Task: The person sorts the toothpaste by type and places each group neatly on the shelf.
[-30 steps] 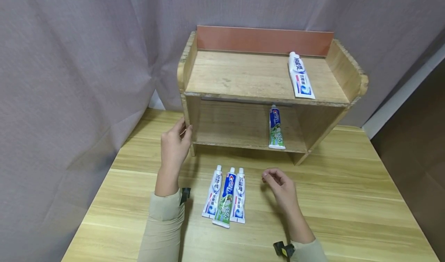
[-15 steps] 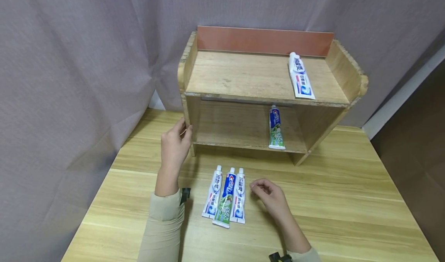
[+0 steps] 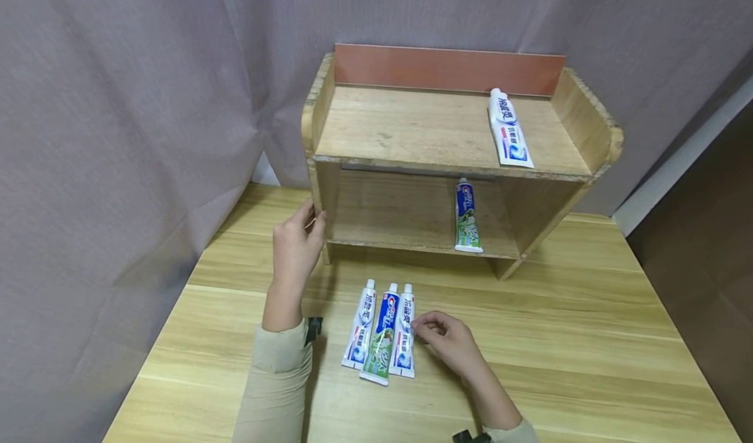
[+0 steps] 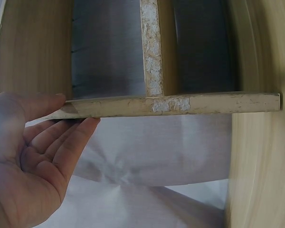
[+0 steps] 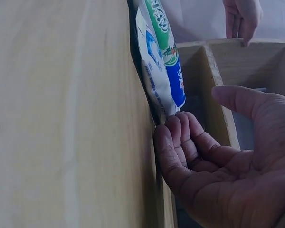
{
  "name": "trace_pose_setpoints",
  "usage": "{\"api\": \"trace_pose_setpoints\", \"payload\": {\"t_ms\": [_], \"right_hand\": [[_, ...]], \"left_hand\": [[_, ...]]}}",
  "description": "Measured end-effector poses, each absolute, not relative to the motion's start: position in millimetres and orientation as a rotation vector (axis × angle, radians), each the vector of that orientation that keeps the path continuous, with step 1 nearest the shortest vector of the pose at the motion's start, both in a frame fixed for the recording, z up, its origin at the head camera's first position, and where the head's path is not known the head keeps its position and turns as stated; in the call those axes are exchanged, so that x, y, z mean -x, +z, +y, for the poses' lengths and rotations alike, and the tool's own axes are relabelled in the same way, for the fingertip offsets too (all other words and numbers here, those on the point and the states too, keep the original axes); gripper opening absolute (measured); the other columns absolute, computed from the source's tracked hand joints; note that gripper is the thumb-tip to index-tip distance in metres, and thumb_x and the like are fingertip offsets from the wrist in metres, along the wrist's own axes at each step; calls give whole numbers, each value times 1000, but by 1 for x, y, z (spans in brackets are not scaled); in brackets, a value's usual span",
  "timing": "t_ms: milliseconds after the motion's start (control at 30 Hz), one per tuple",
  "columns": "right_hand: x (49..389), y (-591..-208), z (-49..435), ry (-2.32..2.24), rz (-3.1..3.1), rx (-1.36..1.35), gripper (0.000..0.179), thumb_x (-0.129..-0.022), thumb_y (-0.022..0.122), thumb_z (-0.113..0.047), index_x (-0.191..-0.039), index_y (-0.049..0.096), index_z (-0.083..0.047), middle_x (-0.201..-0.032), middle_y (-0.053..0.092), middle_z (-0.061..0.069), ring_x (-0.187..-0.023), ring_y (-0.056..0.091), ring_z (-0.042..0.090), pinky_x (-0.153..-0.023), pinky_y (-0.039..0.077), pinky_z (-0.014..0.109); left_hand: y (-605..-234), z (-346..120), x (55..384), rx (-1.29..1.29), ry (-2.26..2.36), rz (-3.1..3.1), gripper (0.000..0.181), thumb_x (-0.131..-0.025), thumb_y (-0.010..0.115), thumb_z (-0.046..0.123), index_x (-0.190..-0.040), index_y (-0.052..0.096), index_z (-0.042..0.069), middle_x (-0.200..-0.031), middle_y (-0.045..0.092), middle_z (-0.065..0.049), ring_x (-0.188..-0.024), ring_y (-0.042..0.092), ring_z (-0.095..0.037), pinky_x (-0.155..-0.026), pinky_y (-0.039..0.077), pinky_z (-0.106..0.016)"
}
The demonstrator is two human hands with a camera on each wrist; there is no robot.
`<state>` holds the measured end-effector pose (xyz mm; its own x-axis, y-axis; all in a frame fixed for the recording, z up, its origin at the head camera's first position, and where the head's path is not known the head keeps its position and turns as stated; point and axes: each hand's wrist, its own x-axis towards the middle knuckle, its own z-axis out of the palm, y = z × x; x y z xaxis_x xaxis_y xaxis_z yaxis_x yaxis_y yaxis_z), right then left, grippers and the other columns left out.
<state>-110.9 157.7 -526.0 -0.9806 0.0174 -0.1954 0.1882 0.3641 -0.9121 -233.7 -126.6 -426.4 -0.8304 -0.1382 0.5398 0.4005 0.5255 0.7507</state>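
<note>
My left hand (image 3: 297, 240) holds the left side panel of a small wooden shelf (image 3: 435, 126), thumb on one face and fingers on the other, as the left wrist view shows. My right hand (image 3: 450, 342) is beside the rightmost white toothpaste tube (image 3: 404, 338); its fingertips are at the tube's edge, the thumb standing apart in the right wrist view. Whether they touch it I cannot tell. A blue-green toothpaste tube (image 3: 382, 335) lies in the middle of the row, partly over its neighbours, and another white toothpaste tube (image 3: 360, 328) lies on the left.
On the shelf's upper board lies a white toothpaste tube (image 3: 508, 129). A blue-green toothpaste tube (image 3: 467, 217) rests on the lower board, right of centre. The shelf stands on a wooden table (image 3: 588, 338), with a grey curtain (image 3: 147, 103) behind and to the left.
My right hand has moved left and a little toward the table's front, up to the rightmost white toothpaste tube. The left hand stays on the shelf; the tubes have not moved.
</note>
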Motion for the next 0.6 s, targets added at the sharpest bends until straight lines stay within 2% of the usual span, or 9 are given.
{"api": "trace_pose_setpoints", "payload": {"t_ms": [233,600], "right_hand": [[114,-525,155,-1590,2523,-202,22,-87,79,-27,-98,73,-9,-87,70,2,-80,64,17,-72,58,24],[117,-519,153,-1468,2599,-141,27,-86,80,-30,-96,72,-6,-79,66,1,-71,59,14,-61,53,22]], "left_hand": [[-427,-126,234,211,-1287,-2224,31,-97,65,8,-128,66,0,-117,70,-21,-104,71,-31,-84,62,-23],[-426,-126,233,217,-1294,-2221,33,-97,66,7,-129,66,1,-119,69,-21,-106,70,-31,-84,62,-24]]}}
